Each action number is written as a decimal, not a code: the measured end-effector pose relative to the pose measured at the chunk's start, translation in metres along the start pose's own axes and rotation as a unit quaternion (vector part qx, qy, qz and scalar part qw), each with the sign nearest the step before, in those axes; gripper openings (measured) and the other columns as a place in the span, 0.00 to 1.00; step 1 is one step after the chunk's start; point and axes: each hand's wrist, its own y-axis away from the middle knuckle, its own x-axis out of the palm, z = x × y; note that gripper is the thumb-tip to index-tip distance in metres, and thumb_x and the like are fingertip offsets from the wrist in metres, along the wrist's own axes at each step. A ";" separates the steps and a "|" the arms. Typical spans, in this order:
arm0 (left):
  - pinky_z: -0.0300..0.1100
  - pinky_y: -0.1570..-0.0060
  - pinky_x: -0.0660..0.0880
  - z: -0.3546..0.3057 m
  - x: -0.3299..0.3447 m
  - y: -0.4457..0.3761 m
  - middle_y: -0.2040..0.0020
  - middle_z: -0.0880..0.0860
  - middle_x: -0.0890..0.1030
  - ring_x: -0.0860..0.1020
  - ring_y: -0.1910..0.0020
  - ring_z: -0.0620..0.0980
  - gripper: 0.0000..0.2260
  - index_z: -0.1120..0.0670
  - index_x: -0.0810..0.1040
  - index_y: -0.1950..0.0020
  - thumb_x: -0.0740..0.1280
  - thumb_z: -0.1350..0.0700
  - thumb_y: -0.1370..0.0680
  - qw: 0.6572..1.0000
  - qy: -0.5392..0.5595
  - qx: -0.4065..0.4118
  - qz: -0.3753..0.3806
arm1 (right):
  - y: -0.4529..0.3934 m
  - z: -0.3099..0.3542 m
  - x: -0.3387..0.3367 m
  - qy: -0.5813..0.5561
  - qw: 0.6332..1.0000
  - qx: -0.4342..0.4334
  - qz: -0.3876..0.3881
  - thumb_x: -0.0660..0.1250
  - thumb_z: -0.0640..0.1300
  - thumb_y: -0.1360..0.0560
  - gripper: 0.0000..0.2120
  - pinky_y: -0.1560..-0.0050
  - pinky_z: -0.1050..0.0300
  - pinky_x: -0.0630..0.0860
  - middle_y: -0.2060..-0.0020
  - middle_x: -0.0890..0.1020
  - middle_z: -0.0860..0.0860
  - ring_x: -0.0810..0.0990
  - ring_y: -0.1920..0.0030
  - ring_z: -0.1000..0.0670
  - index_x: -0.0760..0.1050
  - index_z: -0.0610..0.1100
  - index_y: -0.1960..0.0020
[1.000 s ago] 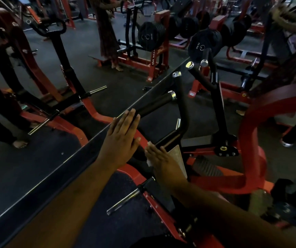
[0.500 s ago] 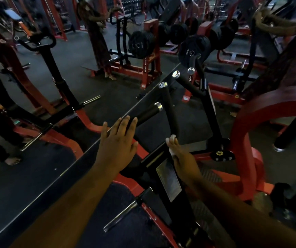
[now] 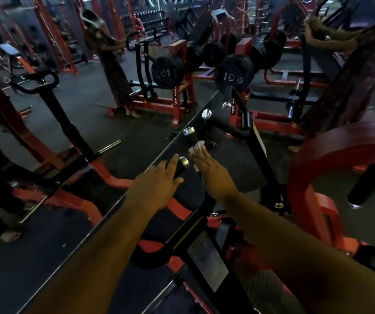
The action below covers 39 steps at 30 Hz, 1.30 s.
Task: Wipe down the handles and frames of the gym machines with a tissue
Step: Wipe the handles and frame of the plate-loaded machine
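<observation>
A wall mirror [image 3: 73,137] fills the left half of the view, its lower edge running diagonally from the bottom left up to the centre. Against it stands a gym machine with a red frame [image 3: 313,177] curving up on the right and a black upright arm [image 3: 261,155] in the middle. Black weight plates [image 3: 234,72] hang on a red rack behind it. A second person [image 3: 331,41] grips equipment at the upper right, only the arm and patterned clothing showing.

Two black handles with chrome end caps project from the machine toward the mirror. The left hand [image 3: 157,182] lies over the nearer handle [image 3: 182,165], fingers straight and extended along it, not curled round. The right hand [image 3: 213,173] reaches forward with fingers extended, pressing a white tissue [image 3: 196,147] against the farther handle [image 3: 191,138], just below its chrome cap. The tissue is crumpled and partly covered by the fingertips. A rectangular label plate [image 3: 206,259] sits on the black column below the forearms.
</observation>
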 end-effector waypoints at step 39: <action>0.53 0.46 0.76 -0.001 -0.003 0.001 0.25 0.52 0.70 0.76 0.35 0.57 0.28 0.47 0.53 0.18 0.54 0.40 0.15 0.999 0.029 -0.013 -0.007 | -0.062 -0.006 -0.019 -0.456 0.828 0.321 -0.055 0.62 0.42 0.16 0.14 0.33 0.43 0.77 0.42 0.85 0.49 0.82 0.38 0.49 0.80 0.46 0.33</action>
